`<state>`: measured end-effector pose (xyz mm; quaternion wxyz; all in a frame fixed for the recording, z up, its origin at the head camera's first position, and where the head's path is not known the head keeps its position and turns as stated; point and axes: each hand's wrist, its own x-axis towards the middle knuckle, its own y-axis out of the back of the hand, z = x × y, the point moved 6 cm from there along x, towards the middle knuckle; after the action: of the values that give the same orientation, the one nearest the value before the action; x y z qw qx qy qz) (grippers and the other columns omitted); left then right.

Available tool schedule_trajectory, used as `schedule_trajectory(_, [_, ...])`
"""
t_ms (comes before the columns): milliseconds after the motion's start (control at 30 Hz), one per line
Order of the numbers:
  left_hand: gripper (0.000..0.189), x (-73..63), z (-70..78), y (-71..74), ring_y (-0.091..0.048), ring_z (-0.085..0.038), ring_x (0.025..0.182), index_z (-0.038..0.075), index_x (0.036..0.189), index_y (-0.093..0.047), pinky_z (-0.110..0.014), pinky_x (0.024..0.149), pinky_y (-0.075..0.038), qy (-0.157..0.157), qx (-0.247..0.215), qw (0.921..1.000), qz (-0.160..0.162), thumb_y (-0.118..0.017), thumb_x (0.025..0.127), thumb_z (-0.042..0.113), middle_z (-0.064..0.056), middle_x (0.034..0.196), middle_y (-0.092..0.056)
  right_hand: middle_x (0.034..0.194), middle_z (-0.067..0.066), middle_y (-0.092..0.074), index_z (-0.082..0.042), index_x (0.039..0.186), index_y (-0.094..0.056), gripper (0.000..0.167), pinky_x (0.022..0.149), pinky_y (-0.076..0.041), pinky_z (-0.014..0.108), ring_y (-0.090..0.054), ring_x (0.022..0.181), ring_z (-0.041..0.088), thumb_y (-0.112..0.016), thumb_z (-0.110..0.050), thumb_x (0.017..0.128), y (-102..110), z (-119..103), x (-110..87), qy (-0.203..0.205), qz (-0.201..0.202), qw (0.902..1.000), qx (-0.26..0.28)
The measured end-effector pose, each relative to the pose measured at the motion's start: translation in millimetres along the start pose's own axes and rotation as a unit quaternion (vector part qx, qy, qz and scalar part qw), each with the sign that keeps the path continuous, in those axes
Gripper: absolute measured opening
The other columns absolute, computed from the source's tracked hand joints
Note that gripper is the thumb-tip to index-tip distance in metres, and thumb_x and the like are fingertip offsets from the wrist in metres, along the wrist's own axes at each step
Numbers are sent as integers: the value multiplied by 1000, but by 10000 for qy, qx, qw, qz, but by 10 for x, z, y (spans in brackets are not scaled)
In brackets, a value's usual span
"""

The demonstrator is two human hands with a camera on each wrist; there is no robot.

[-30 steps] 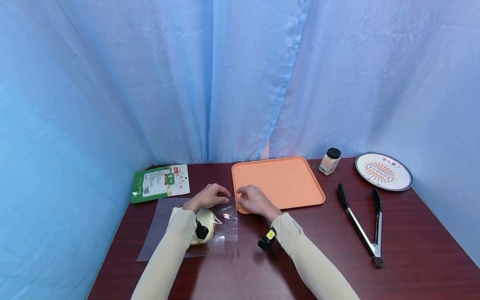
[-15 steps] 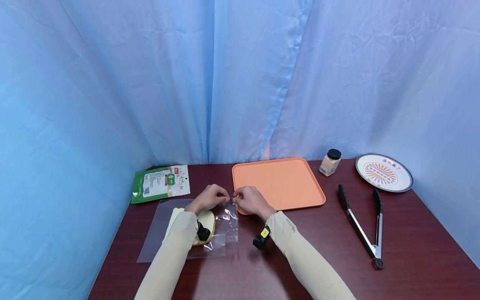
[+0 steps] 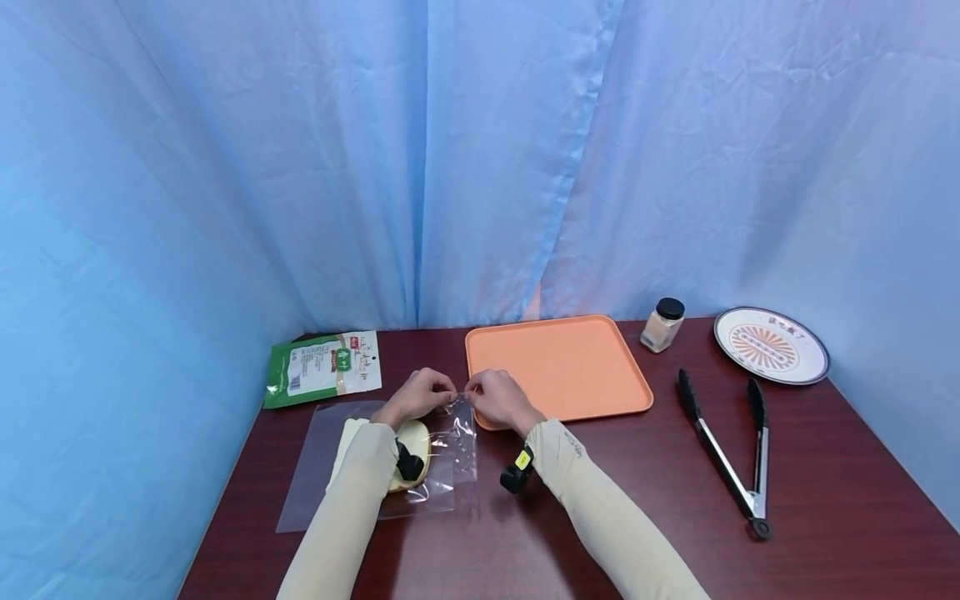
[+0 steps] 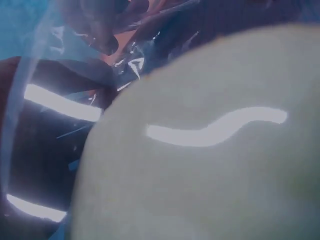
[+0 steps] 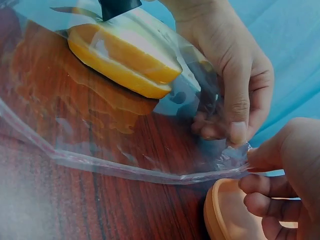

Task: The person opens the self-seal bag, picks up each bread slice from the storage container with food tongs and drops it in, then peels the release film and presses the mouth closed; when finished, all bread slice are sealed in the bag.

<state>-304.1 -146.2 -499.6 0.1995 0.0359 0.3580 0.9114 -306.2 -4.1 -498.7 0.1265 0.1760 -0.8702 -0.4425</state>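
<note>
- Both hands pinch the clear bag [image 3: 444, 490] at its far right corner: left hand [image 3: 417, 396] and right hand [image 3: 501, 398] nearly meet, thumbs and fingers closed on the film.
- The bag lies flat on the tabletop [image 3: 847, 483] below the hands; yellow-edged slices [image 5: 125, 57] show through its film, under the left wrist.
- Just beyond the right hand sits the orange tray [image 3: 558, 371], its near left corner close to the fingers.
- Tabletop stretches rightward from the right forearm to the spread tongs [image 3: 731, 467].
- The green pouch [image 3: 322, 368] lies near the bag's far edge.
- Blue curtain [image 3: 480, 167] borders the tabletop's far edge.
</note>
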Motion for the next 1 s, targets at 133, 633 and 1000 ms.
schedule_trajectory(133, [13, 17, 22, -25, -55, -7, 68, 2, 93, -78, -19, 62, -45, 77, -8, 10000, -16, -66, 92, 7, -6, 80, -72, 90, 0, -77, -15, 90, -79, 17, 74, -55, 28, -68, 83, 13, -63, -16, 93, 12, -2, -6, 1, 16, 10000, -44])
schedule_trajectory(633, [13, 19, -36, -60, -55, -7, 63, 1, 89, -77, -19, 58, -46, 129, -367, 9991, 143, -66, 93, 5, -4, 72, -68, 87, 0, -77, -15, 88, -80, 18, 72, -55, 28, -67, 77, 12, -62, -17, 92, -4, 23, -6, -159, 26, 9999, 56])
schedule_trajectory(1000, [12, 1, -77, -65, -58, -7, 67, 2, 91, -78, -20, 62, -49, 299, -449, 9983, 237, -67, 94, 7, -9, 82, -73, 86, 1, -77, -14, 86, -80, 18, 72, -56, 27, -67, 77, 12, -63, -16, 91, 11, -30, 10, -22, 18, 10000, 4])
